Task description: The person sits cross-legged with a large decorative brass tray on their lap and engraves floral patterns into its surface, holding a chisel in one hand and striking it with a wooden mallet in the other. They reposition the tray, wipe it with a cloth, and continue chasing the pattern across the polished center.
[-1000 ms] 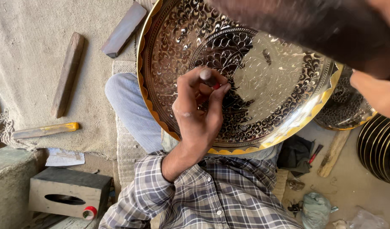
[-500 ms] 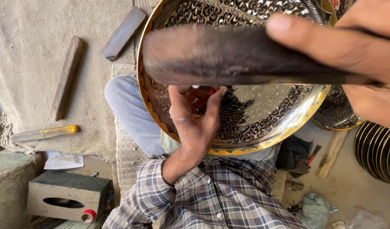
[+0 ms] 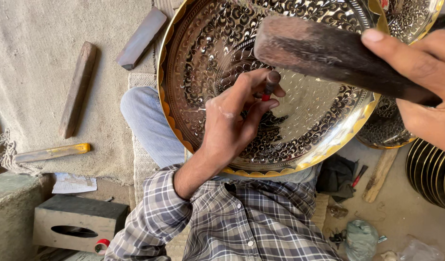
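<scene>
A large round brass tray [image 3: 184,140] with dense engraved patterns and a scalloped gold rim rests tilted on my lap. My left hand [image 3: 229,121] pinches a short dark punch [image 3: 271,79] with a red band, its tip set against the tray's centre. My right hand [image 3: 425,82] grips a dark wooden mallet [image 3: 319,50], held above the tray just up and right of the punch's top. My checked shirt sleeve and jeans show below the tray.
On the beige cloth at left lie a wooden stick [image 3: 77,89], a dark flat block [image 3: 141,38] and a yellow-ended tool [image 3: 51,153]. A grey box [image 3: 77,222] stands lower left. At right are another engraved plate [image 3: 382,133], stacked dark plates [image 3: 433,171] and a red-handled tool [image 3: 359,175].
The mallet, low across the tray half a second ago, has risen up and to the right. My left hand keeps the punch on the same spot.
</scene>
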